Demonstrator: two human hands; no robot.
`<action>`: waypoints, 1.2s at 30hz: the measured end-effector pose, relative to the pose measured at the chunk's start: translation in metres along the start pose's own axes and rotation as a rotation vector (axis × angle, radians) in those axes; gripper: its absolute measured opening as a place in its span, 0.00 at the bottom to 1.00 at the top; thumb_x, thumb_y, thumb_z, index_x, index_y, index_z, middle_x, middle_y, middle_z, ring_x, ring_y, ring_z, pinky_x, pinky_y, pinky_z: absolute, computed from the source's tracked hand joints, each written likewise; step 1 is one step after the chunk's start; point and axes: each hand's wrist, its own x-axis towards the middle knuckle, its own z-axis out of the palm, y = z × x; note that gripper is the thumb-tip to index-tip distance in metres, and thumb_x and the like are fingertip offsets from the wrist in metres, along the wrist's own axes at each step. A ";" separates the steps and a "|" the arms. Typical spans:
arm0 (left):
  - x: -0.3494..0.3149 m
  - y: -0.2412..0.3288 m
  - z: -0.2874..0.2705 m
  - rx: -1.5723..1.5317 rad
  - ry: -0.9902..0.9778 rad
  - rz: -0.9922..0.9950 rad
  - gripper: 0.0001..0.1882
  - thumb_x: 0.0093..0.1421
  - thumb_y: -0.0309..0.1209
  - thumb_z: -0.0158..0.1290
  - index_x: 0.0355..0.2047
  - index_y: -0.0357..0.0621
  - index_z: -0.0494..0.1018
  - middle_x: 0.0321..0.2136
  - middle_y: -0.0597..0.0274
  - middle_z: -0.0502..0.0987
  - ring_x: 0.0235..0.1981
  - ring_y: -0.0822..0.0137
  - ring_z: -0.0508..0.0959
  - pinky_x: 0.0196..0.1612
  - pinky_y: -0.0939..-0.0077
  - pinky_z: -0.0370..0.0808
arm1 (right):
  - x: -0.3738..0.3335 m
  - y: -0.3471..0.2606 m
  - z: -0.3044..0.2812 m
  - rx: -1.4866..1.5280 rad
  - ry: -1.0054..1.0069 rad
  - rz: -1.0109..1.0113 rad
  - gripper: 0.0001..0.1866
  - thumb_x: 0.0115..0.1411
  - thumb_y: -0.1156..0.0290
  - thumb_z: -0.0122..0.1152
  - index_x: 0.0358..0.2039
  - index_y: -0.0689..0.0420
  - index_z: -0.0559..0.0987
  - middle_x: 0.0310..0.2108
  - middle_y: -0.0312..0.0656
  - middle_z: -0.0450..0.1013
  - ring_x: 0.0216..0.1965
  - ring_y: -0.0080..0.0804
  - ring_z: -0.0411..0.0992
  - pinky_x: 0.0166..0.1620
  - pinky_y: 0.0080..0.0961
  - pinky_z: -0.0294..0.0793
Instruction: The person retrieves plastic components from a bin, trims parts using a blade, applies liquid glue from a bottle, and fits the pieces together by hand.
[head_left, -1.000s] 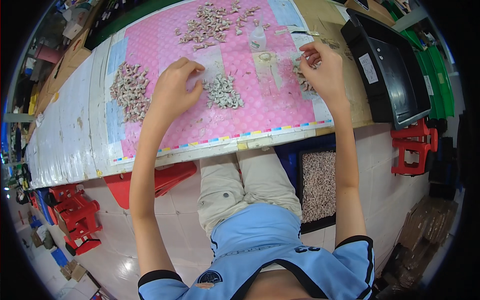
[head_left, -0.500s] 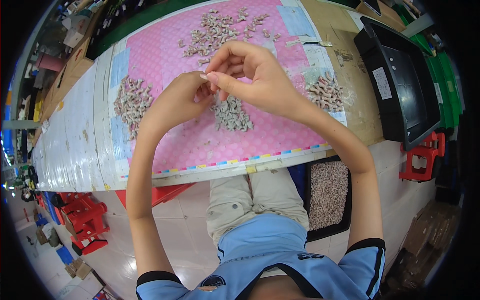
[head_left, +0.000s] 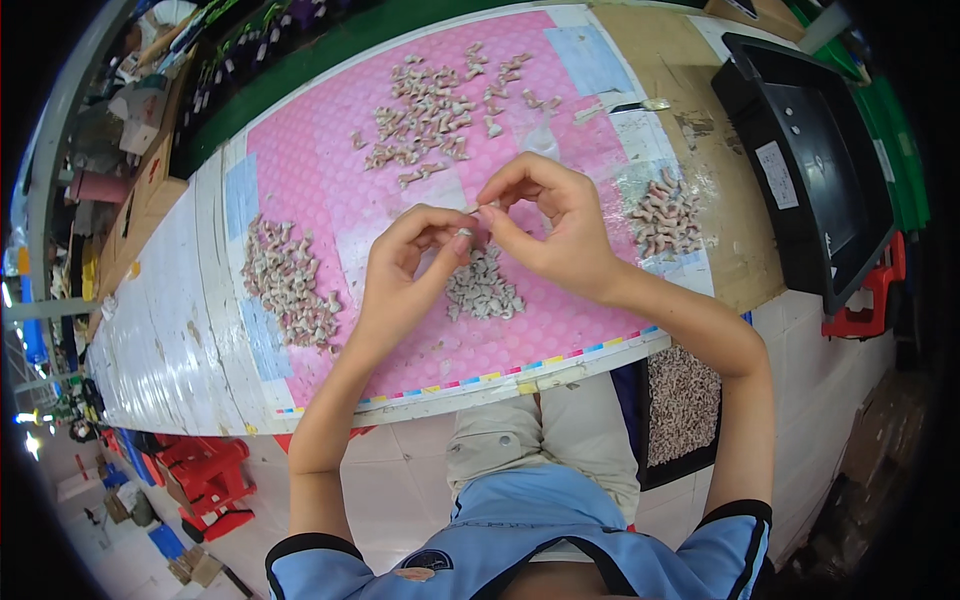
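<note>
Over the pink sheet, my left hand is closed in a pinch, with a small whitish piece at its thumb tip. Close beside it, my right hand pinches thumb against forefinger, the fingertips almost meeting the left ones. Something tiny and thin sits between the right fingertips, too small to name. Just below the hands lies a heap of small grey-white pieces, partly covered by the left fingers. Similar pinkish-beige pieces form a left pile, a spread-out far pile and a right pile.
A black tray stands at the table's right end. Near the far pile are a small translucent object and a thin dark-handled tool. Below the table edge, right of my legs, sits a black bin of speckled bits. Red stools stand at left.
My hands have turned and drawn slightly apart, so the left thumb and fingers now show. Both sit lower against the far pile, and the view has shifted a little.
</note>
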 end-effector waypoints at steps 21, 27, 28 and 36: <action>-0.138 0.041 0.020 0.033 0.444 0.434 0.08 0.55 0.26 0.44 0.35 0.35 0.66 0.28 0.63 0.69 0.27 0.76 0.70 0.34 0.85 0.65 | -0.102 -0.117 -0.030 -0.500 -0.052 -0.721 0.06 0.42 0.78 0.58 0.24 0.60 0.74 0.22 0.39 0.71 0.24 0.27 0.70 0.27 0.18 0.69; -0.202 0.053 0.039 0.041 0.378 0.487 0.09 0.56 0.26 0.42 0.36 0.34 0.66 0.28 0.61 0.70 0.28 0.75 0.69 0.35 0.85 0.65 | -0.158 -0.172 -0.028 -0.609 -0.006 -0.766 0.06 0.45 0.72 0.56 0.24 0.61 0.74 0.18 0.41 0.71 0.22 0.24 0.71 0.27 0.16 0.69; -0.211 0.053 0.041 0.065 0.368 0.492 0.10 0.56 0.27 0.42 0.37 0.34 0.66 0.28 0.61 0.70 0.28 0.75 0.69 0.35 0.85 0.66 | -0.163 -0.178 -0.022 -0.613 -0.005 -0.772 0.06 0.45 0.72 0.56 0.24 0.61 0.74 0.18 0.41 0.71 0.22 0.24 0.71 0.27 0.16 0.69; -0.245 0.045 0.059 0.116 0.382 0.465 0.11 0.55 0.27 0.44 0.37 0.34 0.68 0.27 0.62 0.71 0.27 0.77 0.70 0.34 0.85 0.65 | -0.197 -0.188 0.010 -0.328 0.018 -0.472 0.07 0.43 0.73 0.56 0.23 0.63 0.76 0.20 0.41 0.73 0.23 0.22 0.71 0.31 0.14 0.70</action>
